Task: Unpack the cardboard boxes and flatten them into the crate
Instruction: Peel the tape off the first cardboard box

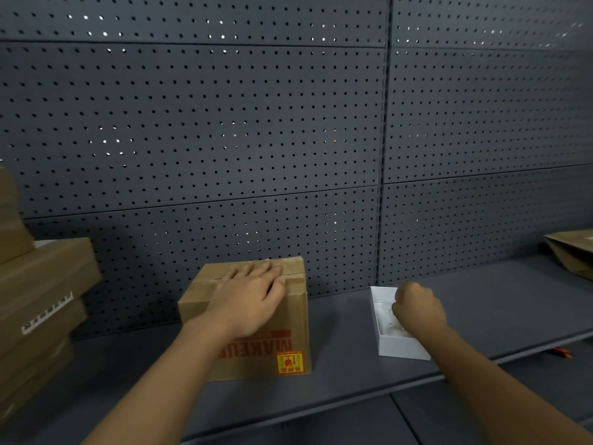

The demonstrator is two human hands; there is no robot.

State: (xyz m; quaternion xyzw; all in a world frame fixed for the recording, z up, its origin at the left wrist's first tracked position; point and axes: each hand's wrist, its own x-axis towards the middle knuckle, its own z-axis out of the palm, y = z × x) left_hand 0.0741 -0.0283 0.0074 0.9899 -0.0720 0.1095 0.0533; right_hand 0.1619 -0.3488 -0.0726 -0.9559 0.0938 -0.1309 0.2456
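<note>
A taped brown cardboard box (288, 319) with red print and a yellow sticker stands on the dark grey shelf (346, 377), close to the pegboard wall. My left hand (250, 297) rests flat on its top, fingers straight across the tape seam. To the right lies a small open white box (398, 348). My right hand (417, 311) is over it with the fingers curled in; whether it holds anything is hidden.
A stack of brown cardboard boxes (41, 303) stands at the left end of the shelf. Flattened brown cardboard or a paper bag (574, 252) lies at the far right. A dark pegboard wall (288, 123) backs the shelf. A small orange object (561, 352) shows under the shelf's front edge.
</note>
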